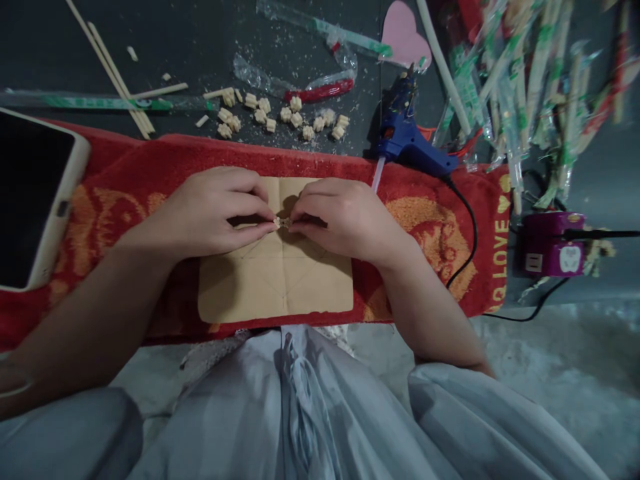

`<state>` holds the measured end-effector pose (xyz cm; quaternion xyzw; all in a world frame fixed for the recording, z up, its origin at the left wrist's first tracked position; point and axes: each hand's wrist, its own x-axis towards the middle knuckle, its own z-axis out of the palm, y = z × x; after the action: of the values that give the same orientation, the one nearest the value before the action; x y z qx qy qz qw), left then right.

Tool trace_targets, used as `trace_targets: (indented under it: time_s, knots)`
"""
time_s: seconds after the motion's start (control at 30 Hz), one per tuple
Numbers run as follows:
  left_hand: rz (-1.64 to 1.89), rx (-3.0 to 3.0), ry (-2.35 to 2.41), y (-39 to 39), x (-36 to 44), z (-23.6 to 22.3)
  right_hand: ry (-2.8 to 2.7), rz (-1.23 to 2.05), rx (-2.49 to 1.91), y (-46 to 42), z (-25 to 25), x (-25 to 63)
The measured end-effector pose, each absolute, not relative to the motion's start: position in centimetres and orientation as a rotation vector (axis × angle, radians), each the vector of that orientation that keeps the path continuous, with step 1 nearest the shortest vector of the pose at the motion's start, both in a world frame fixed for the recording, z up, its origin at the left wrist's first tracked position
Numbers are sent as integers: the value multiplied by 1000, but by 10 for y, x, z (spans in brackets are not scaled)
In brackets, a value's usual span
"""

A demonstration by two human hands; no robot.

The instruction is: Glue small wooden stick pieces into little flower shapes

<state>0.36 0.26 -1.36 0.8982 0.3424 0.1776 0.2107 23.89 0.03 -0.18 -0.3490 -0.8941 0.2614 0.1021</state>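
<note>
My left hand (220, 203) and right hand (350, 217) meet above the brown card (260, 293), fingertips pinched narrowly on a small pale piece (277, 223); I cannot tell whether it is one bit or two. The card lies on a red towel (175, 150). Beyond, on the worktop (190, 40), stick clusters (285, 115) lie left of the blue glue gun (415, 150).

A tiny pale piece (278, 223), seemingly wood, is held level between the fingertips of the left hand (227, 210) and the right hand (343, 213), too small and too covered to show whether it is one bit or two. It sits above the upper middle of a tan card (275, 283), which lies flat on a red towel (170, 152), creased down its centre, marked with faint thin lines and rounded at its lower corners.
</note>
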Motion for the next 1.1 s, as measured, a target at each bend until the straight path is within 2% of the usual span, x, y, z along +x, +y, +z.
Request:
trace_targets:
  time_s: [0.53, 1.1]
  knots:
    - [573, 2579, 930, 2, 4, -16, -2680, 582, -977, 1, -7, 240]
    - [593, 2460, 926, 1, 5, -13, -2636, 566, -893, 2, -13, 242]
